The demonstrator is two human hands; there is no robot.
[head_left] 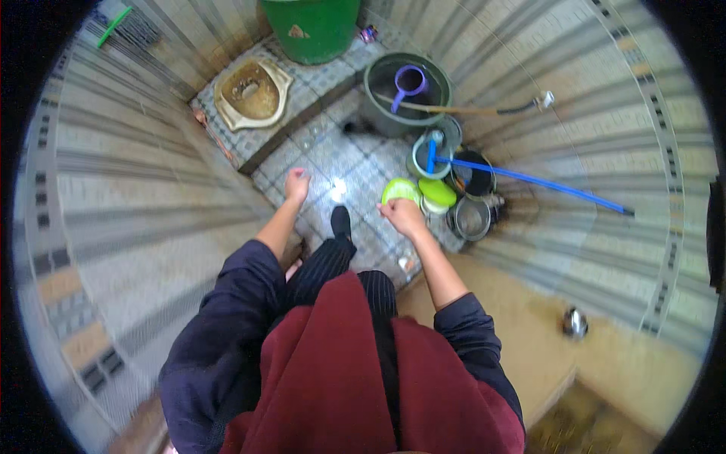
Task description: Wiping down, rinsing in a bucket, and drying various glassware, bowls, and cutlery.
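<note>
OK, head view, the only one up. Left grip point(298, 186) hung out over the shiny floor tiles point(333, 151), fingers curled inward and blurred; nothing showed in it, but couldn't tell whether it was fully closed. Ahead and to its left was the squat toilet point(281, 94) on the raised step point(305, 89), well apart from it. Right grip point(406, 217) was curled as well; its inside was hidden, so couldn't tell if it pinched anything.

Key relation: the lime-green tub point(398, 189) sat just beyond the Right grip, which overlapped its near edge in view. Touching or hovering above: couldn't tell from one angle. Right was clearly the nearer side; left was well off across the tiles. Tub looked round, so no long axis to speak of. A lime-green lid point(437, 192), oval, sat just right of it, long axis slanting slightly toward the near right.

Further right: blue squeegee point(529, 178), head over the grey bucket point(414, 163), handle running out right and a bit nearer. Black bucket point(476, 181) and metal pot point(473, 219) stood close by; large dark tub point(389, 121) with a purple dipper point(409, 92) behind.
</note>
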